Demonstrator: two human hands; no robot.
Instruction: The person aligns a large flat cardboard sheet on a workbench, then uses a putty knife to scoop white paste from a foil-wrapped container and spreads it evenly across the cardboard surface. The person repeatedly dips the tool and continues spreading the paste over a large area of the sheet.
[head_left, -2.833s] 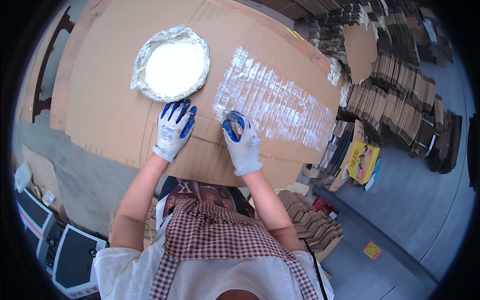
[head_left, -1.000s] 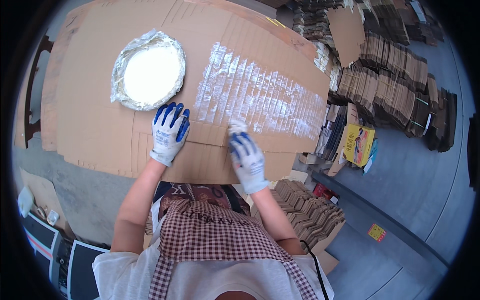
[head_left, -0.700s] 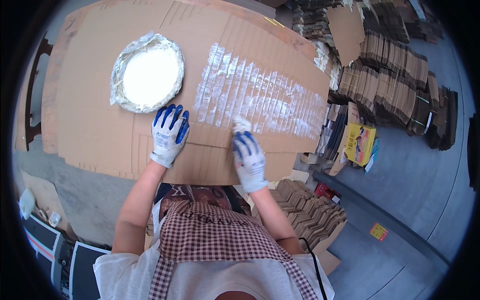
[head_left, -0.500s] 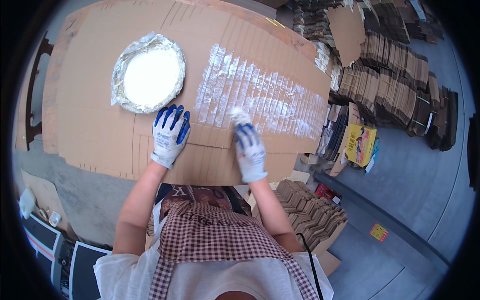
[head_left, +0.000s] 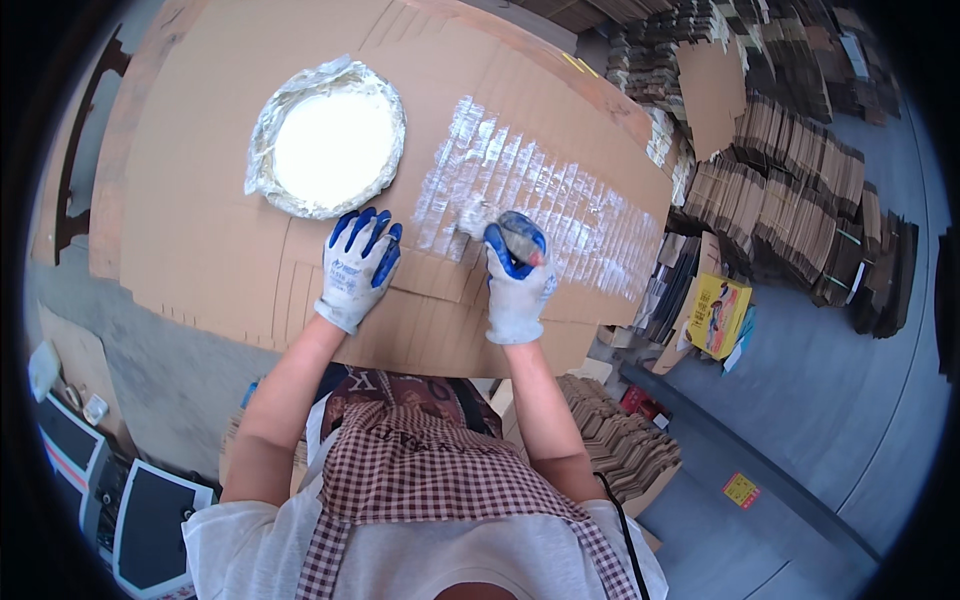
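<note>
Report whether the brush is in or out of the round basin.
Out: the right hand holds the brush over the white-streaked cardboard, right of the basin.

- Right hand (head_left: 518, 278): rolled over from back uppermost; blue-coated thumb and fingers now showing.
- Brush (head_left: 479, 216): head now left of that hand's fingers, formerly ahead.

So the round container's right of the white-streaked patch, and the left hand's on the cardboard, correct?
No: the round container is left of the white-streaked patch, as the head view shows. The left hand does rest on the cardboard.
</note>
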